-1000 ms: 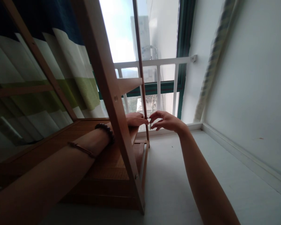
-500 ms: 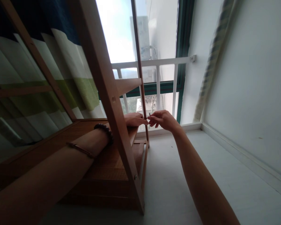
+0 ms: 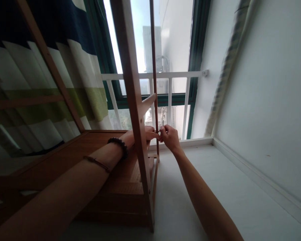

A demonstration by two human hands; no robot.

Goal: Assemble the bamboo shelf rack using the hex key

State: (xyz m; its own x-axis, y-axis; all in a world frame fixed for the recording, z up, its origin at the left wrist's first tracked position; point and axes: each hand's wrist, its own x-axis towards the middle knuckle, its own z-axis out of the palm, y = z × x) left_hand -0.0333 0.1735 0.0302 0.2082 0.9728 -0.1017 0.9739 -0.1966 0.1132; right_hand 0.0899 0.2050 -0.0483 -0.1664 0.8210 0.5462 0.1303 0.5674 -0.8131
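A wooden shelf rack stands on the floor by the window. My left arm, with a bead bracelet on the wrist, reaches through the frame. My left hand rests on a shelf board and presses against the thin far upright. On the other side of that upright, my right hand is closed in a pinch around a small thin dark tool, held at the post right next to my left fingers. The two hands nearly touch.
A striped blue, white and green curtain hangs at the left. Behind the rack is a window with a white railing. White wall and a baseboard run along the right, and pale floor lies beside the rack.
My right hand has gone from open, curled fingers to a tight pinch at the far post. The view has shifted, so the near upright now stands steeper.
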